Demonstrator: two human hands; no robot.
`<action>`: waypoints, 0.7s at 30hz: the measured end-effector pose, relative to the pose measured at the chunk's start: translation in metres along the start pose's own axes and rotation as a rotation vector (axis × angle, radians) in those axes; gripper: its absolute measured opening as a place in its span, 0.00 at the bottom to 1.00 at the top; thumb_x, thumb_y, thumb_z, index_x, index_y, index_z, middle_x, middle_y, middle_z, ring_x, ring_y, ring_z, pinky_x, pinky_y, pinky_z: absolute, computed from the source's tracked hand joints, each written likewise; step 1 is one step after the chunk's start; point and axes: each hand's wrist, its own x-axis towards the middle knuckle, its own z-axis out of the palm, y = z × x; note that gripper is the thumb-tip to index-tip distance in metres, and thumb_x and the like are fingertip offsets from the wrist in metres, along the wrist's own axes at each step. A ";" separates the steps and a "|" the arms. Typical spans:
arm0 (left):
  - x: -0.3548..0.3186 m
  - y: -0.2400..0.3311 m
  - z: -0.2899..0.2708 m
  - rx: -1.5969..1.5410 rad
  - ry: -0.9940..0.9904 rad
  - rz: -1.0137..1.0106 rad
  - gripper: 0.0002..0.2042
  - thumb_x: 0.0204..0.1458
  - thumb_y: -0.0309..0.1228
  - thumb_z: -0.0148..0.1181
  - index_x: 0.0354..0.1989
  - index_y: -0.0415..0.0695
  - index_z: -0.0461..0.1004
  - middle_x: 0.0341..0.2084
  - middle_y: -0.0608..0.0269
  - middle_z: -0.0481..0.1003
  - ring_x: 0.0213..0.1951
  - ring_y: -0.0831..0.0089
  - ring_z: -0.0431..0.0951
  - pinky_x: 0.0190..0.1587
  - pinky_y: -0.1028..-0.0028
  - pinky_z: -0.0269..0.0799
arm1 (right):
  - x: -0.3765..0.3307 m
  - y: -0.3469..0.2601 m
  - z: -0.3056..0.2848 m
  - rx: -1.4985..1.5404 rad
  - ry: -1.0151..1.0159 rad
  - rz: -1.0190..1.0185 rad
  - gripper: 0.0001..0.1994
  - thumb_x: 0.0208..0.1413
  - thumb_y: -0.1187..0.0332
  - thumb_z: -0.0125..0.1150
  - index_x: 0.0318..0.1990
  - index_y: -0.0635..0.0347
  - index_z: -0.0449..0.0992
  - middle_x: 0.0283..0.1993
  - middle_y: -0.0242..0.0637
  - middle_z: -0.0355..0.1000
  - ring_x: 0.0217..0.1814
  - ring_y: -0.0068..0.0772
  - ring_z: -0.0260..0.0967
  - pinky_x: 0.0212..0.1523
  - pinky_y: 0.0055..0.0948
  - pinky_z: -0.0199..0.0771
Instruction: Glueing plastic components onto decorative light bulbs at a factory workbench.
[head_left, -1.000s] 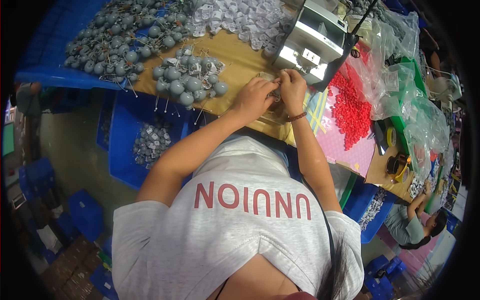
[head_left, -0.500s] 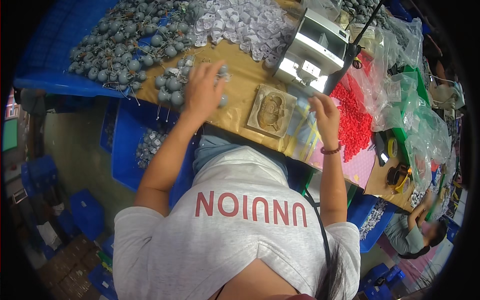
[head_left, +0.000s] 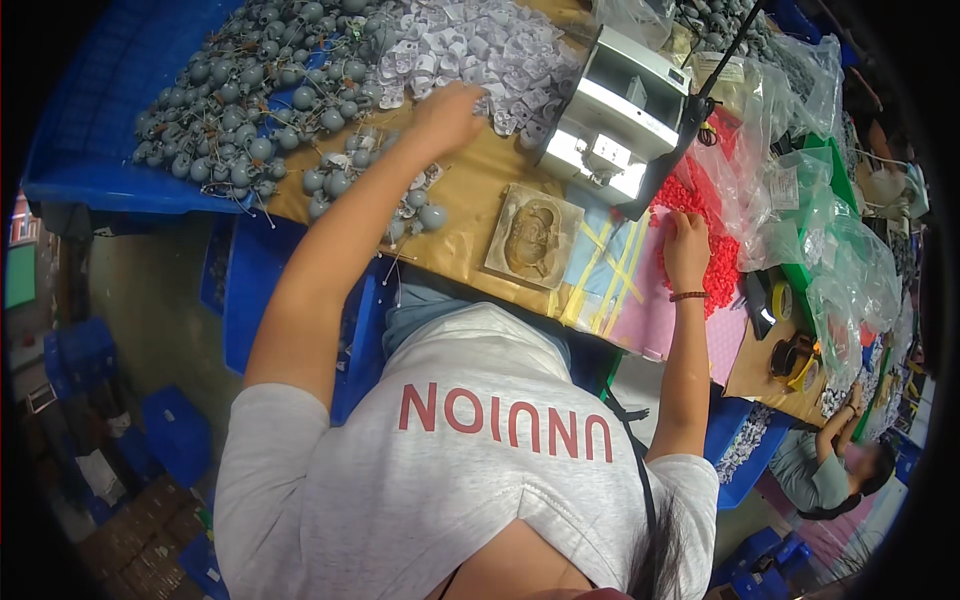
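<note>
My left hand [head_left: 448, 118] reaches to the near edge of a heap of white plastic parts [head_left: 480, 50]. Its fingers are bent and close together, and whatever lies in them is hidden. At the left edge of the red plastic pieces [head_left: 722, 262], my right hand [head_left: 687, 250] has its fingers drawn together. I cannot make out anything in that grip. Between the hands lies a square block with a shaped hollow [head_left: 534, 238], on the brown table covering. Below my left forearm sits a small group of grey balls with thin cords [head_left: 430, 217].
A large pile of grey corded balls [head_left: 230, 118] fills the blue tray at the left. A white and silver machine [head_left: 620, 125] stands behind the block. Clear plastic bags [head_left: 845, 240], tape rolls [head_left: 783, 298] and another person [head_left: 825, 465] are at the right.
My left hand has moved from the small group of grey balls up to the white parts. My right hand has gone right and down, from beside the machine to the red pieces.
</note>
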 end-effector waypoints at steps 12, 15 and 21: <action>-0.043 0.029 -0.010 -0.383 0.045 0.204 0.08 0.50 0.26 0.59 0.39 0.42 0.73 0.37 0.55 0.74 0.40 0.51 0.76 0.43 0.59 0.73 | -0.006 0.000 -0.010 0.883 0.043 0.377 0.04 0.55 0.76 0.64 0.36 0.64 0.76 0.35 0.33 0.77 0.35 0.21 0.73 0.37 0.21 0.74; -0.079 0.064 -0.005 -0.451 -0.060 0.502 0.07 0.48 0.25 0.59 0.37 0.43 0.73 0.35 0.58 0.73 0.42 0.55 0.75 0.43 0.62 0.72 | -0.005 -0.034 -0.019 1.120 -0.034 0.370 0.05 0.55 0.77 0.65 0.38 0.64 0.76 0.35 0.30 0.75 0.35 0.17 0.72 0.38 0.18 0.72; -0.095 0.071 0.022 -0.279 -0.098 0.811 0.07 0.45 0.27 0.61 0.34 0.45 0.74 0.33 0.65 0.73 0.46 0.64 0.74 0.45 0.64 0.70 | -0.011 -0.088 -0.031 1.259 -0.150 0.239 0.05 0.55 0.79 0.65 0.38 0.64 0.76 0.35 0.29 0.75 0.36 0.16 0.72 0.39 0.17 0.72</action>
